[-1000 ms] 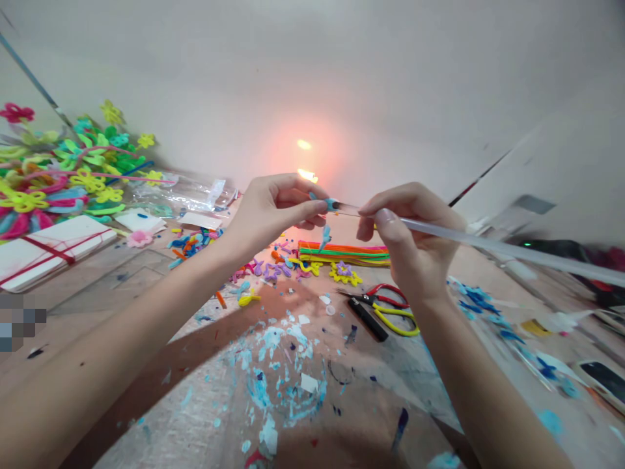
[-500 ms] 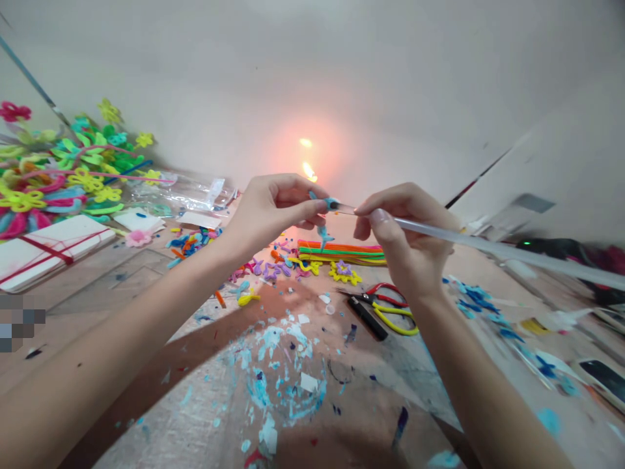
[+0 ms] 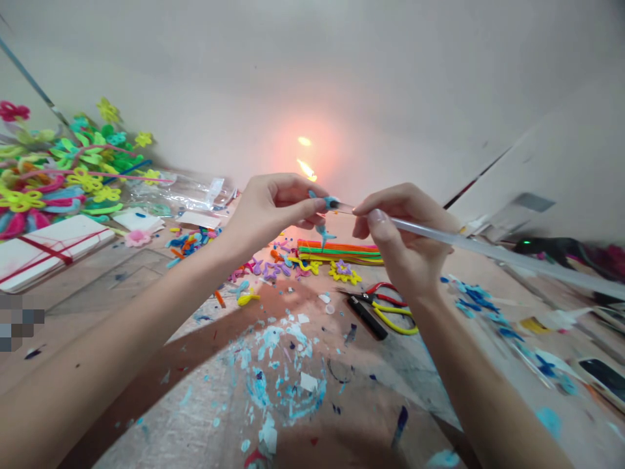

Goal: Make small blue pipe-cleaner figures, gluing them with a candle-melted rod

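In the middle of the head view my left hand [image 3: 278, 202] pinches a small light-blue fuzzy piece [image 3: 324, 238], with thin points hanging below the fingertips. A dark spot shows on the piece's right end. My right hand [image 3: 407, 231] is closed on a long translucent stick [image 3: 469, 242] that runs out past the right edge. The stick's narrow tip points left and reaches the dark end of the blue piece; whether they are joined I cannot tell. A flame [image 3: 307, 170] burns just behind and above my hands, its base hidden.
Pliers [image 3: 390, 307] with red and yellow handles and a black lighter-like stick [image 3: 367, 318] lie below my right hand. Behind lie bundled pipe cleaners [image 3: 342, 251]. Pipe-cleaner flowers [image 3: 73, 163] and a white box [image 3: 53, 251] stand left. A phone [image 3: 603, 378] lies right.
Both hands hold nearly the same pose. My right hand and the stick have shifted very slightly left, and the flame leans a little more to the left.
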Motion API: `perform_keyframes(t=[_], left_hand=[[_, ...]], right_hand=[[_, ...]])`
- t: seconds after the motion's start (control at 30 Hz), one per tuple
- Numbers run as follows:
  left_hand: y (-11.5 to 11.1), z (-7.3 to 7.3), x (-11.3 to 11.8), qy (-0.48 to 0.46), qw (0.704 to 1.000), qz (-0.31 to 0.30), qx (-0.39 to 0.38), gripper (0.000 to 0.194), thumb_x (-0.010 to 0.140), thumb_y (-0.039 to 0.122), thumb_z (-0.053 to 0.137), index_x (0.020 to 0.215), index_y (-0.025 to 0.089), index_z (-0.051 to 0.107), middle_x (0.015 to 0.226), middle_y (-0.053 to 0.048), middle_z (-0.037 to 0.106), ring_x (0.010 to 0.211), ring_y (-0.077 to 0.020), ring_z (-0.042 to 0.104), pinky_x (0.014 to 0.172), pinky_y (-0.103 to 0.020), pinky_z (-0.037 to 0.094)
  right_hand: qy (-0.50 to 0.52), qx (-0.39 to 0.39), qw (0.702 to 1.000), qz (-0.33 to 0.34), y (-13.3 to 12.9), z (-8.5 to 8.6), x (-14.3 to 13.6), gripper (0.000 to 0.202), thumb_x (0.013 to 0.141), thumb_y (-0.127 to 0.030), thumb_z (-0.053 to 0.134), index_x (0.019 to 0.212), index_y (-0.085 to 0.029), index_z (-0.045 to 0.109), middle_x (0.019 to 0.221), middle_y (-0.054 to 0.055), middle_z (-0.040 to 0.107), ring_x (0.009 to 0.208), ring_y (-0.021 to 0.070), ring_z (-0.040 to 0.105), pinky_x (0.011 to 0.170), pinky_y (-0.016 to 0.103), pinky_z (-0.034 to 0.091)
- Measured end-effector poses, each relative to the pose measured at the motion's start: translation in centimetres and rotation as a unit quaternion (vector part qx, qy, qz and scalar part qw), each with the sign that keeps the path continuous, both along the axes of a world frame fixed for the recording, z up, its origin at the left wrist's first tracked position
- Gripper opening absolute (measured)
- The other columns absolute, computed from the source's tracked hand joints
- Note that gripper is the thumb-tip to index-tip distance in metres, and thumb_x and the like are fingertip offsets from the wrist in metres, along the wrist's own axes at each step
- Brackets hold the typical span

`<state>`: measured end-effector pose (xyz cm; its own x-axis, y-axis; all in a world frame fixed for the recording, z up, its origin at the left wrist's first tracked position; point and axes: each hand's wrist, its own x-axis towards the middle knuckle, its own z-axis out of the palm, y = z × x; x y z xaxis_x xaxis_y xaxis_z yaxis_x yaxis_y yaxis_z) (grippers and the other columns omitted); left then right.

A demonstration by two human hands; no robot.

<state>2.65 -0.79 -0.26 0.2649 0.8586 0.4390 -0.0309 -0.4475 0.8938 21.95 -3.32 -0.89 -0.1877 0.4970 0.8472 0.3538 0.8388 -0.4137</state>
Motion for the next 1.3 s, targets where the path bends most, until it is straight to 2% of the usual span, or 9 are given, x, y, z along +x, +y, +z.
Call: perform_keyframes(t=[0.43,0.67,1.07,1.3], left_hand=[[0.00,0.02,0.04,-0.001,1.000,0.005,0.002,0.014,0.079,0.023,0.073,0.091,0.015,0.073,0.079,-0.006,0.076,0.076,-0.0185,0.074,0.075,-0.031,0.061],[0.04,-0.02,0.09,-0.002,1.000,0.010,0.003,0.014,0.079,0.022,0.073,0.091,0.015,0.074,0.081,-0.007,0.076,0.078,-0.0198,0.074,0.076,-0.034,0.061],[0.05,-0.26,-0.01,-0.004,1.000,0.006,0.010,0.016,0.080,0.026,0.072,0.092,0.016,0.073,0.082,-0.007,0.077,0.078,-0.0189,0.074,0.076,-0.032,0.062],[0.06,-0.23,0.09,-0.003,1.000,0.006,0.011,0.014,0.080,0.023,0.072,0.091,0.014,0.073,0.080,-0.007,0.077,0.076,-0.0186,0.074,0.074,-0.031,0.062]], right_hand=[[0.012,0.002,1.000,-0.004,0.20,-0.33,-0.04,0.011,0.092,-0.023,0.058,0.089,-0.026,0.067,0.073,-0.002,0.064,0.064,0.0142,0.062,0.063,0.034,0.048],[0.016,-0.011,1.000,-0.018,0.27,-0.46,-0.12,0.010,0.093,-0.029,0.057,0.088,-0.026,0.066,0.071,-0.003,0.064,0.062,0.0130,0.061,0.062,0.032,0.049],[0.017,-0.010,1.000,-0.006,0.05,-0.26,-0.13,0.010,0.092,-0.024,0.058,0.087,-0.024,0.067,0.070,-0.002,0.064,0.063,0.0138,0.062,0.062,0.033,0.047],[-0.004,-0.014,0.999,-0.028,0.01,-0.24,0.09,0.010,0.091,-0.024,0.057,0.087,-0.025,0.066,0.072,-0.003,0.066,0.063,0.0128,0.063,0.060,0.030,0.048]])
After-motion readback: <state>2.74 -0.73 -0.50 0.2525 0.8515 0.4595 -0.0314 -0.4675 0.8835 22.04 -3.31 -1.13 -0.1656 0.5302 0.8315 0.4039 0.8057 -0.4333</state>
